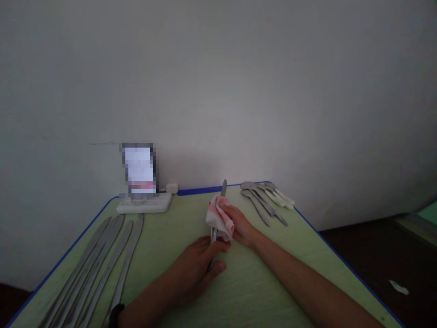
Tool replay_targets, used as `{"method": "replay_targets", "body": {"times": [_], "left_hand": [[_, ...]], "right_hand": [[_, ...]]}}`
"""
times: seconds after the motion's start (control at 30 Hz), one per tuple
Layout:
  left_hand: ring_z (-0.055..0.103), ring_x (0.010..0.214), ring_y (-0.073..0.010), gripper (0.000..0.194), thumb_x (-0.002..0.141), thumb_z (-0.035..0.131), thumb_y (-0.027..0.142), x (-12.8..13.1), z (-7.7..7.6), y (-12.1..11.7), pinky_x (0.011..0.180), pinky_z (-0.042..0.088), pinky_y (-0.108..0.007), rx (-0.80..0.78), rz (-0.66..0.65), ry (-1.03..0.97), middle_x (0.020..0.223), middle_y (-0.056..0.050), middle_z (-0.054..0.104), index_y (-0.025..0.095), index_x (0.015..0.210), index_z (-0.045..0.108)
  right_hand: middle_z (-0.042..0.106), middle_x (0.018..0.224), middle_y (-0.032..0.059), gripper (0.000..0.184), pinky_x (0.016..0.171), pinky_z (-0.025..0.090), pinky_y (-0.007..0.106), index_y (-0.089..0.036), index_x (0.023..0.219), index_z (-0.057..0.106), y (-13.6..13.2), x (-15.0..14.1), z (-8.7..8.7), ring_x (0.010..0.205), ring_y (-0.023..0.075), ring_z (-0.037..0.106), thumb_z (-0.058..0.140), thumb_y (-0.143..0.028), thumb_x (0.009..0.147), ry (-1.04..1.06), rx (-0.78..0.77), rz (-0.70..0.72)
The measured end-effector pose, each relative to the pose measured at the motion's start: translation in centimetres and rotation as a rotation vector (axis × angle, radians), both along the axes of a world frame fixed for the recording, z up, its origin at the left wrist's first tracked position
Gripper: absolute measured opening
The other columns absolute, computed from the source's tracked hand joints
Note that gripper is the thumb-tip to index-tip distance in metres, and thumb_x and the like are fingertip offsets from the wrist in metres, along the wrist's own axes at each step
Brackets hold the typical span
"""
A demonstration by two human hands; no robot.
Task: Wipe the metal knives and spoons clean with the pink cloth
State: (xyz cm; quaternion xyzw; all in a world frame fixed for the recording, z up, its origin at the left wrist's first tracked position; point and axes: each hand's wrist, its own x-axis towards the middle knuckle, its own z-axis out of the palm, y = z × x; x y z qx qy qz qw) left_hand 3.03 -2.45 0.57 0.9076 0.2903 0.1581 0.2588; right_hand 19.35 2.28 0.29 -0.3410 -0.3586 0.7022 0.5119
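Observation:
My left hand [200,264] is closed around the handle of a table knife [224,187], whose blade points away toward the wall. A pink and white cloth [218,219] is wrapped around the middle of that knife. My right hand [241,225] grips the cloth from the right side, pressing it against the metal. The rounded blade tip sticks out above the cloth, and a short bright stretch shows below it. Several more table knives [102,264] lie side by side to the left. At the back right rests a group of spoons [257,198], some with white handles.
A blurred lit screen [139,169] stands by a white power strip [145,203] at the back left, with a white plug [171,188] beside it. The green tabletop [259,282] has a blue edge and meets the wall. A white scrap [398,287] lies on the dark floor.

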Motion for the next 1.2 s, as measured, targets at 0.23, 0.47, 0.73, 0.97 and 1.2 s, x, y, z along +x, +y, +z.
{"method": "replay_targets", "body": {"times": [0.23, 0.47, 0.73, 0.97, 1.2], "left_hand": [[0.048, 0.114, -0.0185, 0.028, 0.092, 0.038, 0.025, -0.1, 0.6, -0.2, 0.1, 0.038, -0.034, -0.047, -0.019, -0.017, 0.122, -0.005, 0.055, 0.023, 0.119, 0.047], [0.045, 0.119, -0.0167, 0.038, 0.093, 0.037, 0.028, -0.3, 0.5, -0.3, 0.103, 0.035, -0.032, -0.1, -0.007, -0.043, 0.13, -0.005, 0.05, 0.024, 0.131, 0.037], [0.051, 0.111, -0.0184, 0.038, 0.091, 0.041, 0.022, 0.0, 0.5, -0.3, 0.099, 0.039, -0.033, -0.045, -0.024, -0.003, 0.12, -0.005, 0.056, 0.026, 0.128, 0.041], [0.045, 0.119, -0.0181, 0.035, 0.095, 0.034, 0.032, -0.2, 0.8, -0.3, 0.104, 0.034, -0.034, -0.168, 0.007, -0.038, 0.129, -0.006, 0.05, 0.022, 0.128, 0.04], [0.046, 0.118, -0.0161, 0.035, 0.094, 0.037, 0.026, -0.2, 0.7, -0.4, 0.104, 0.034, -0.032, -0.131, -0.02, -0.032, 0.129, -0.003, 0.051, 0.026, 0.128, 0.04]], "right_hand": [[0.056, 0.048, -0.0014, 0.038, 0.042, 0.034, 0.02, -0.013, 0.066, 0.059, 0.3, -0.3, -0.6, 0.041, 0.0083, 0.047, 0.062, -0.051, 0.071, -0.033, -0.007, -0.054], [0.058, 0.051, -0.0008, 0.038, 0.044, 0.033, 0.02, -0.012, 0.064, 0.06, 0.3, 0.2, -0.5, 0.045, 0.008, 0.049, 0.065, -0.049, 0.069, -0.069, 0.006, 0.051], [0.058, 0.052, -0.0019, 0.035, 0.047, 0.033, 0.02, -0.013, 0.067, 0.061, 0.5, 0.1, -1.1, 0.046, 0.0075, 0.048, 0.063, -0.048, 0.072, -0.166, 0.046, 0.02], [0.059, 0.054, -0.0009, 0.041, 0.045, 0.033, 0.02, -0.012, 0.066, 0.059, 0.4, 0.1, -0.5, 0.046, 0.0077, 0.049, 0.067, -0.052, 0.065, -0.058, -0.026, -0.024], [0.059, 0.055, -0.0006, 0.038, 0.046, 0.033, 0.02, -0.012, 0.07, 0.059, 0.4, 0.2, -0.8, 0.047, 0.0079, 0.05, 0.067, -0.049, 0.068, -0.069, -0.027, 0.011]]}}
